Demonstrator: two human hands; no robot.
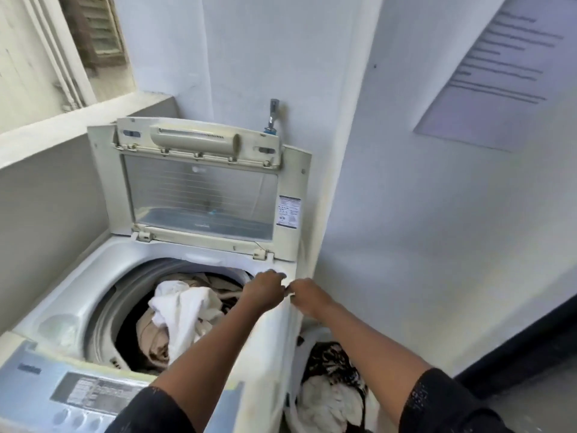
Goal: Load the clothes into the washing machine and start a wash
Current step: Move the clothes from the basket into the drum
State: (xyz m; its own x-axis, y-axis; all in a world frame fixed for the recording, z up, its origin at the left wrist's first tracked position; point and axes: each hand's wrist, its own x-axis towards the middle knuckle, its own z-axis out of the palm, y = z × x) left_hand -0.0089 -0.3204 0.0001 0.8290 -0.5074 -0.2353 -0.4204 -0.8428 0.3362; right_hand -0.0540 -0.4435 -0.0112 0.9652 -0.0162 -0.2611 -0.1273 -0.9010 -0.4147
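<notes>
Held left hand and right hand at the right rear edge of the washing machine, nearly touching each other there, fingers bent, too blurred to tell whether gripping anything. Found the lid folded upright against the wall, just under a tap. Saw white and beige clothes heaped inside the drum. Noted more laundry piled low just right of the machine — and the control panel at the near edge.
</notes>
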